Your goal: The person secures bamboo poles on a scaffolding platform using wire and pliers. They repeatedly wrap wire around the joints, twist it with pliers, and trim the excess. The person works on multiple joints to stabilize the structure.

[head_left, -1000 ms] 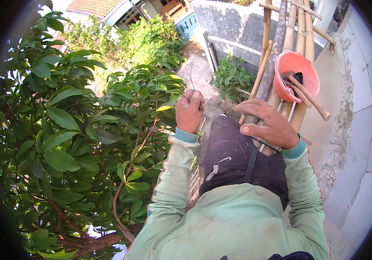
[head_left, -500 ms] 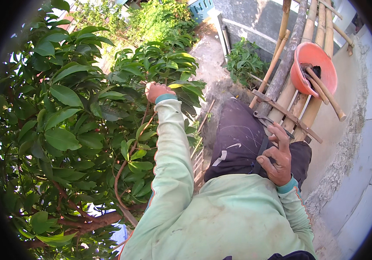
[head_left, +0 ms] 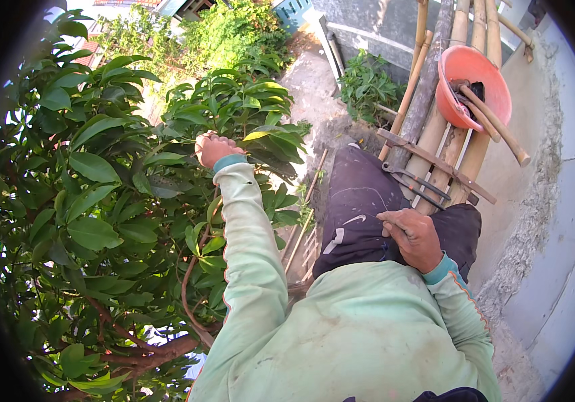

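My left hand [head_left: 215, 149] is raised at the end of a stretched arm, its fingers closed in front of the leafy tree branches [head_left: 93, 228]. Foliage and the fist itself hide what it grips, if anything. Over my lap, my right hand [head_left: 415, 240] is pinched, thumb against fingers; anything in the pinch is too small to name. A faint thin line runs across my dark trousers [head_left: 354, 194] near those fingertips. Metal pincers [head_left: 420, 187] with dark handles lie just beyond, on the bamboo poles [head_left: 440, 157] beside a wooden crosspiece [head_left: 435, 163]. No hand touches them.
An orange plastic bowl [head_left: 447, 100] rests on the poles, with a wooden-handled tool [head_left: 495, 124] jutting over its rim. A rough-edged wall top [head_left: 529, 221] lies to the right. Far below are ground [head_left: 307, 80], a small green plant [head_left: 371, 87] and a grey wall [head_left: 381, 40].
My right hand has moved left and away from the pincers, its spread fingers closing into a pinch. My left fist has shifted slightly left and down against the leaves.
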Tool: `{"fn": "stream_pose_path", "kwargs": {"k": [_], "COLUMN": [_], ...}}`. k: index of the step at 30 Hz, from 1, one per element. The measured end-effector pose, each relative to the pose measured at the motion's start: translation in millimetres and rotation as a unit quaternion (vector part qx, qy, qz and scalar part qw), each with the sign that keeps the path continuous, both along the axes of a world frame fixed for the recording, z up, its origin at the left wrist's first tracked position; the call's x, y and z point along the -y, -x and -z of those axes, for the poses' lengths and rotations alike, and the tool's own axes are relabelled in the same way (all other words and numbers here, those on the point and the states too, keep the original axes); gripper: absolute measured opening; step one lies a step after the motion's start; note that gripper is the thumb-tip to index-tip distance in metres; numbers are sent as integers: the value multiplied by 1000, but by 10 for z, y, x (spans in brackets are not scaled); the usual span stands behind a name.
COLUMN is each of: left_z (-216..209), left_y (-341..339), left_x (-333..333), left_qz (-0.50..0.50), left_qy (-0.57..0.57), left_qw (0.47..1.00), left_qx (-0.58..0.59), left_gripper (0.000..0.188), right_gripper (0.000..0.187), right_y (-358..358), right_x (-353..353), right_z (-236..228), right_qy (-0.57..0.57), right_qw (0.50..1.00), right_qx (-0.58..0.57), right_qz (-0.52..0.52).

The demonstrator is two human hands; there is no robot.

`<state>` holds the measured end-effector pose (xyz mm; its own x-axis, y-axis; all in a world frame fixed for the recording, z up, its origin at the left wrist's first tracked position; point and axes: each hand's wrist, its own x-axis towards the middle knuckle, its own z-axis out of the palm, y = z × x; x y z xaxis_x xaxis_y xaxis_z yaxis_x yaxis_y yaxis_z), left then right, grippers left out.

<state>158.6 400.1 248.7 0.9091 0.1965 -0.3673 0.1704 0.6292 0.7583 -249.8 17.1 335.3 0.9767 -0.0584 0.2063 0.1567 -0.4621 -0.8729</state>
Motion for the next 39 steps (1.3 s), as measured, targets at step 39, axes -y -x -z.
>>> {"fn": "stream_pose_path", "kwargs": {"k": [39], "left_z": [-910], "left_y": [2515], "left_x": [2336], "left_qz": [565], "left_qy": [-357], "left_qw": [723], "left_qx": [178], "left_gripper": [17], "right_gripper": [18], "right_y": [-1036], "right_x": [379], "right_z": [-58], "right_qy": [-428], "right_qw": [892], "right_qx": [-57], "right_qz": [132]}}
